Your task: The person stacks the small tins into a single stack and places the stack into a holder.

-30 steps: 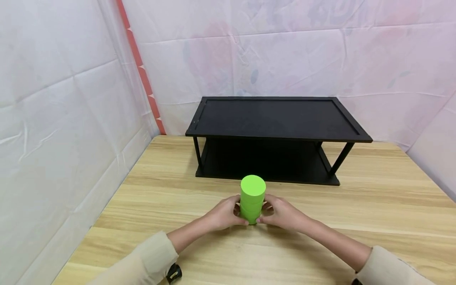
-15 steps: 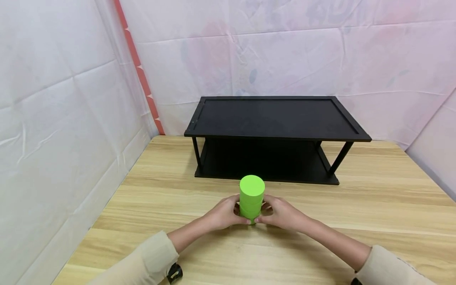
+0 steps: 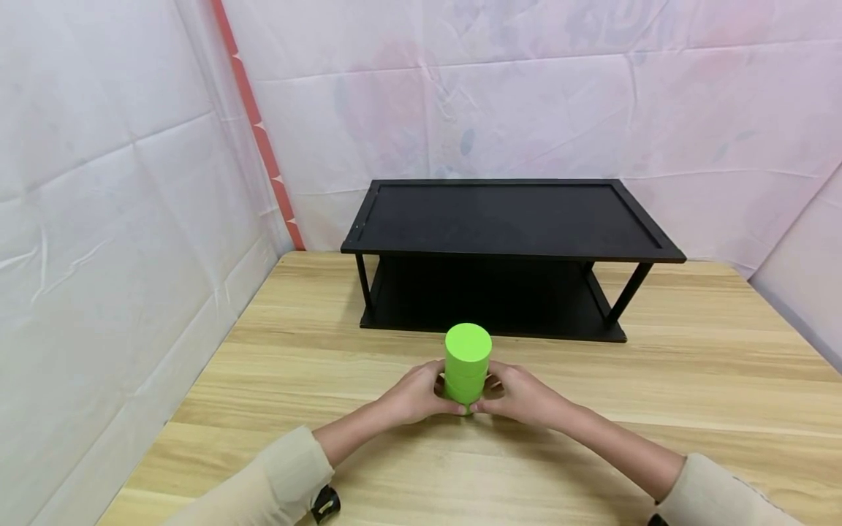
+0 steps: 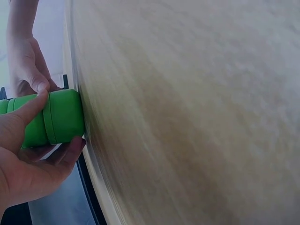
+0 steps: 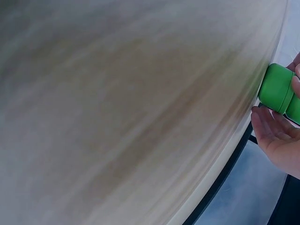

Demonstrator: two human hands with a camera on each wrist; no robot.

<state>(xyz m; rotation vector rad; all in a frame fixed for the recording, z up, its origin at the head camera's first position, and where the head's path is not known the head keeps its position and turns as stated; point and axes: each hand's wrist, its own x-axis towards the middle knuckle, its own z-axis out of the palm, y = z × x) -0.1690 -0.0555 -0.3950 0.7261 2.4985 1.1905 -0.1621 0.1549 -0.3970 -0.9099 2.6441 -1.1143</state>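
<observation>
A bright green cylinder stands upright on the wooden table, with grooves running round it that split it into stacked sections. From its left side my left hand grips it, the thumb across the front low down and the fingers behind. My right hand holds the opposite side in the same way, and the two thumb tips nearly meet. In the left wrist view the green cylinder shows its base end at the tabletop, with the left hand around it. The right wrist view catches only part of the green cylinder.
Behind the cylinder stands a black two-tier rack, its lower shelf close to the table. White patterned sheets hang at the back and sides. Wooden tabletop extends to both sides of the hands.
The thumbs have drawn slightly closer together across the front of the cylinder. The cylinder stays in about the same place, and the view shifts a little.
</observation>
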